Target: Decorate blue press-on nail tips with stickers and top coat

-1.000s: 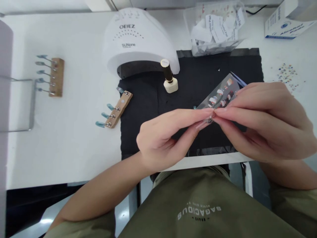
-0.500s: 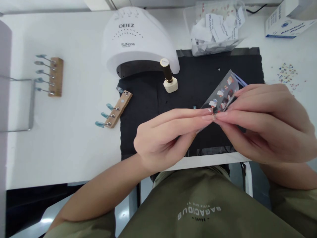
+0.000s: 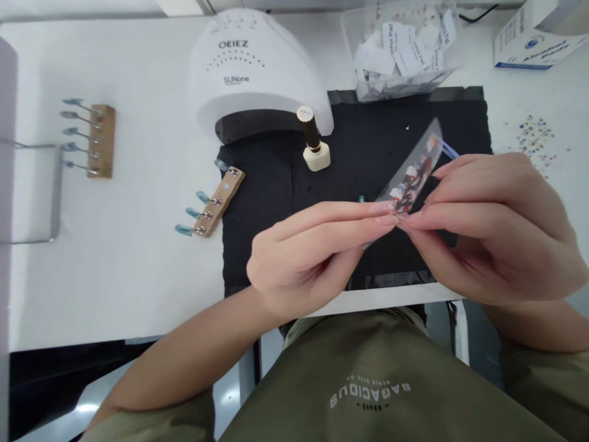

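A clear sticker sheet (image 3: pixel 413 174) with small coloured figures is tilted above the black mat (image 3: pixel 271 178). My left hand (image 3: pixel 313 252) pinches its lower end between thumb and fingers. The fingertips of my right hand (image 3: pixel 497 227) are closed at the same spot, touching the sheet's lower edge. A thin blue-violet tool (image 3: pixel 450 149) sticks out from behind my right hand's fingers. A cream bottle with a dark cap (image 3: pixel 316 156) stands on the mat, left of the sheet.
Behind the mat are a white lamp (image 3: pixel 262 67), a clear bin (image 3: pixel 391 89) of alcohol pad packets and an alcohol pads box (image 3: pixel 529 46). Wooden holders with blue nail tips lie left (image 3: pixel 101 141) and nearer (image 3: pixel 221 205). Small decorations (image 3: pixel 534 135) are scattered at right.
The sticker sheet has tilted a little more steeply, and its figures look narrower. Both hands keep their pinch at its lower end, almost unmoved.
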A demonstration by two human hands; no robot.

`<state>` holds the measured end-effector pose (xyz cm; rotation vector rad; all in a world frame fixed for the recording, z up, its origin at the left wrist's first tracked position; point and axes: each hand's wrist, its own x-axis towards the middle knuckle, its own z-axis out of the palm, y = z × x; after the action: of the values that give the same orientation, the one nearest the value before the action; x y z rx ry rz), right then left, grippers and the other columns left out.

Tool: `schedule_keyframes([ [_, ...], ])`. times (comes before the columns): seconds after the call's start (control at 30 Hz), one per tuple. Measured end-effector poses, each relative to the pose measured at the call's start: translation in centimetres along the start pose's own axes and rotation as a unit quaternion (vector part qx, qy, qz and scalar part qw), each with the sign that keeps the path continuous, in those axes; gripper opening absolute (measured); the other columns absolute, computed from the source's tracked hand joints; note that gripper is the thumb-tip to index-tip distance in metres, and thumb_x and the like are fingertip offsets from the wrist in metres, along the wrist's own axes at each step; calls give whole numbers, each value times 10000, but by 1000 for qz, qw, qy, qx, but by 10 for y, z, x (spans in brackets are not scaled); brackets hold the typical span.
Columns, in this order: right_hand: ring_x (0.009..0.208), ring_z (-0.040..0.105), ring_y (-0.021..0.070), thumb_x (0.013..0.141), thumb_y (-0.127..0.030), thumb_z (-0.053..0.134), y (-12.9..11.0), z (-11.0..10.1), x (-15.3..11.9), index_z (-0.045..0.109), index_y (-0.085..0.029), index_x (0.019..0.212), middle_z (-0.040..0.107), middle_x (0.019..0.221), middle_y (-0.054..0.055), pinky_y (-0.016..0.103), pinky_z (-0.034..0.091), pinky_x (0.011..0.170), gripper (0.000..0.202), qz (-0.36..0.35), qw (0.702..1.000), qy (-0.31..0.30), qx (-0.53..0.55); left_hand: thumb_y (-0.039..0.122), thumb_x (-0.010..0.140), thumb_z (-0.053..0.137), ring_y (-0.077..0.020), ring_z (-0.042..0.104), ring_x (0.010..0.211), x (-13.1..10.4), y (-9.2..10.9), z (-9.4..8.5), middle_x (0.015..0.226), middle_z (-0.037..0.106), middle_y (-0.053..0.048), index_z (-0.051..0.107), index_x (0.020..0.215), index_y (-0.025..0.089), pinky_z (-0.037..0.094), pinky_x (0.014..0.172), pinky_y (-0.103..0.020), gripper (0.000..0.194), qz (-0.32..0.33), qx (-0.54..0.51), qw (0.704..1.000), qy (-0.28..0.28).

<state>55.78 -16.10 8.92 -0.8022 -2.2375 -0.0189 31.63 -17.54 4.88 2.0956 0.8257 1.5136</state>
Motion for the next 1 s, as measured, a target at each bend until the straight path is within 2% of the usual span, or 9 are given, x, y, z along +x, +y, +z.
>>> schedule_keyframes([
  [0.17, 962, 782, 184, 990, -79, 844, 0, 3, -2, 754, -268, 1075, 826, 1065, 13, 424, 711, 894, 226, 8, 1000, 3, 19, -6, 1041, 798, -155, 919, 1059, 1, 1, 1, 1259, 921, 7, 881, 1223, 251, 781, 1008, -211, 326, 2, 7, 1000, 23],
  [0.37, 979, 833, 199, 1018, -144, 850, -4, 4, -5, 744, -301, 1236, 833, 1077, -10, 446, 723, 924, 289, 41, 998, 42, 22, 20, 1070, 781, -165, 926, 1023, 5, 3, -1, 1241, 922, 29, 885, 1171, 301, 797, 962, -224, 316, -2, 22, 1000, 16],
  [0.53, 1013, 825, 213, 1008, -143, 847, -6, 3, -6, 813, -291, 1141, 829, 1107, -5, 449, 725, 989, 201, 34, 999, 17, 22, 11, 1058, 791, -167, 926, 1031, 3, 3, 0, 1251, 920, 28, 875, 1186, 281, 804, 966, -244, 310, -1, 22, 1000, 17],
  [0.7, 1011, 816, 201, 1025, -144, 839, -5, 2, -5, 805, -277, 1105, 820, 1110, 4, 445, 719, 996, 160, 34, 999, 21, 21, -59, 1012, 794, -137, 912, 1097, 2, 5, -1, 1262, 922, -28, 867, 1191, 182, 732, 1066, -143, 309, -1, 11, 1000, 11],
  [0.9, 1006, 792, 168, 1009, -113, 850, -1, -3, -1, 791, -252, 1099, 799, 1106, 9, 397, 707, 966, 176, 3, 1000, -4, 21, -22, 1034, 788, -169, 923, 1053, 3, 6, -1, 1262, 921, -11, 869, 1199, 224, 788, 1002, -227, 307, -6, 7, 1000, 1],
  [1.0, 1000, 792, 175, 1011, -108, 839, -2, -4, 0, 778, -266, 1090, 801, 1095, 8, 410, 716, 952, 186, 10, 1000, -10, 20, -29, 1028, 792, -162, 922, 1050, 2, 5, 0, 1251, 924, -15, 870, 1195, 211, 778, 1003, -207, 303, -5, 4, 1000, 10],
])
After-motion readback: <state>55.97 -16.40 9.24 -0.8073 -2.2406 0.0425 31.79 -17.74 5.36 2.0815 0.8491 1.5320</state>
